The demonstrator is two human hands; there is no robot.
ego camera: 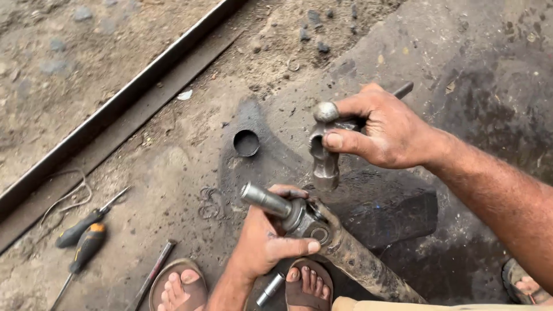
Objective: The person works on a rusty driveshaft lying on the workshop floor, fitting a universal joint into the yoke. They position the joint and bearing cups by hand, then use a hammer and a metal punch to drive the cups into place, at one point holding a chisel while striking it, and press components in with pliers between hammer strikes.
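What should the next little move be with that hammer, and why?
Probably a short, controlled tap downward onto the joint. The right hand holds the ball-peen hammer raised, head down, just above the greasy shaft. The left hand steadies the joint end, where a metal pin sticks out. The left fingers lie close, so keep the strike small.

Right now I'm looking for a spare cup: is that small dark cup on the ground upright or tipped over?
Tipped on its side: the cup lies on the ground with its round open mouth facing the camera, its inside dark.
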